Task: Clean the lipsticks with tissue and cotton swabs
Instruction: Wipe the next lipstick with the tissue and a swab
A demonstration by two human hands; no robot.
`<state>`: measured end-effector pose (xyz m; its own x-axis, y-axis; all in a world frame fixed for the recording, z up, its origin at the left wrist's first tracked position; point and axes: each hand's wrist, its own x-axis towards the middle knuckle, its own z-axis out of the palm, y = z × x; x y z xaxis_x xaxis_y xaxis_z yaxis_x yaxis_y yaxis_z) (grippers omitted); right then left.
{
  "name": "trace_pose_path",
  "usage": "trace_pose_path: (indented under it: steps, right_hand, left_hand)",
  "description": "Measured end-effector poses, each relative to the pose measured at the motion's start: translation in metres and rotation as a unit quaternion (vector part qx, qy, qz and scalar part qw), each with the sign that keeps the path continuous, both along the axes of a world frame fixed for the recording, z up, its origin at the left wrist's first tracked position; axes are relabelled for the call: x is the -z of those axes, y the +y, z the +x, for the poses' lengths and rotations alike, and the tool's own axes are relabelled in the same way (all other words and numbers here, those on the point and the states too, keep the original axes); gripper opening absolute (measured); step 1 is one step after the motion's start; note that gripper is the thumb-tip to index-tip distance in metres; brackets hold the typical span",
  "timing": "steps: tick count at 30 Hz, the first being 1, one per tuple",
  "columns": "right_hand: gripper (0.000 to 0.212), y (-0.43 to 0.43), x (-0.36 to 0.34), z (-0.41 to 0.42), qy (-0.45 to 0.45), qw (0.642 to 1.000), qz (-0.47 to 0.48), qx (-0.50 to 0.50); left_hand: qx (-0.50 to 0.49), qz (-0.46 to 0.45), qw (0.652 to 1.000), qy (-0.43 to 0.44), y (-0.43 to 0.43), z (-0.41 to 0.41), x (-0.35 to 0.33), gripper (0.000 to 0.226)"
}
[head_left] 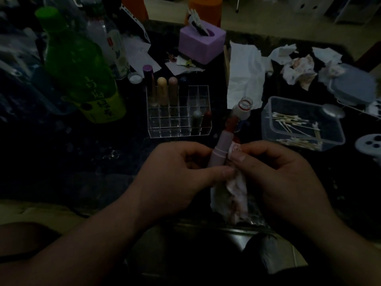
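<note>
One green bottle [80, 67] at far left of the counter [82, 162], yellow label printed in characters too dim to read; beside it a clear bottle [107, 38], red-marked label likewise illegible. Next along, a clear acrylic organizer [178, 129], with lipsticks [162, 89] slotted upright in the back row and front right cells, probably parked there between wipes. Behind that, a purple tissue box [201, 41], handy for fresh sheets. Front and centre, left grip [175, 172] curled round the lower barrel of the pink lipstick [221, 149], tilted up and away with its reddish tip showing, presumably to steady it and expose the casing. Pressed against the barrel's right side, a stained tissue [231, 195], pinched in the right grip [274, 170] between thumb and fingers, the rest trailing toward the counter edge; looks like wiping in hand. Just beyond, a small open-necked bottle [243, 110]. Further right, a clear tub [266, 120] of cotton swabs [292, 120] within reach, with crumpled, smeared tissues [299, 69] behind it, apparently discarded.
</note>
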<state>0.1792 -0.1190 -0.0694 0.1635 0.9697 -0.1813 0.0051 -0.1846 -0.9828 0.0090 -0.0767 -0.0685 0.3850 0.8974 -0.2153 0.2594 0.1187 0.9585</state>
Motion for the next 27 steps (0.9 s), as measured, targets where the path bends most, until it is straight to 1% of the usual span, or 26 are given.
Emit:
trace_pose_path:
  steps: [2, 4, 5, 8, 12, 14, 16, 21, 23, 25, 27]
  right_hand:
    - [0.01, -0.001, 0.0, 0.0, 0.084, 0.996, -0.031, -0.003]
    - [0.023, -0.001, -0.002, 0.001, 0.188, 0.979, -0.072, 0.01]
    - [0.027, 0.0, -0.003, 0.002, 0.216, 0.973, -0.081, 0.004]
    - [0.024, 0.003, -0.004, 0.003, 0.241, 0.965, -0.09, -0.054]
    - [0.036, 0.005, 0.001, 0.009, 0.273, 0.95, -0.113, -0.1]
    - [0.05, 0.007, 0.003, 0.011, 0.264, 0.947, -0.124, -0.133]
    - [0.051, 0.008, 0.005, 0.009, 0.258, 0.944, -0.137, -0.152]
    - [0.04, 0.011, 0.005, 0.008, 0.308, 0.926, -0.148, -0.159]
    - [0.048, 0.011, 0.006, 0.009, 0.327, 0.919, -0.16, -0.154]
    - [0.063, 0.01, 0.009, 0.007, 0.322, 0.924, -0.161, -0.128]
    - [0.063, 0.008, 0.01, 0.004, 0.31, 0.933, -0.156, -0.09]
  left_hand:
    - [-0.003, -0.019, 1.0, -0.023, 0.0, -0.002, -0.002, 0.019]
    - [0.0, -0.032, 0.999, -0.038, -0.001, -0.004, -0.005, 0.019]
    - [0.002, -0.031, 0.999, -0.04, -0.001, -0.005, -0.006, 0.02]
    - [0.016, -0.018, 0.999, -0.044, -0.003, -0.005, -0.01, 0.023]
    - [0.02, -0.017, 0.998, -0.061, -0.004, -0.004, -0.011, 0.024]
    - [0.02, -0.028, 0.996, -0.078, -0.003, -0.003, -0.01, 0.022]
    - [0.022, -0.041, 0.995, -0.089, -0.002, -0.004, -0.008, 0.022]
    - [0.023, -0.023, 0.995, -0.091, -0.001, -0.005, -0.006, 0.023]
    - [0.024, -0.017, 0.996, -0.084, -0.002, -0.005, -0.004, 0.025]
    - [0.038, -0.015, 0.996, -0.075, -0.002, -0.006, -0.002, 0.026]
    - [0.053, -0.01, 0.996, -0.07, -0.002, -0.006, -0.001, 0.027]
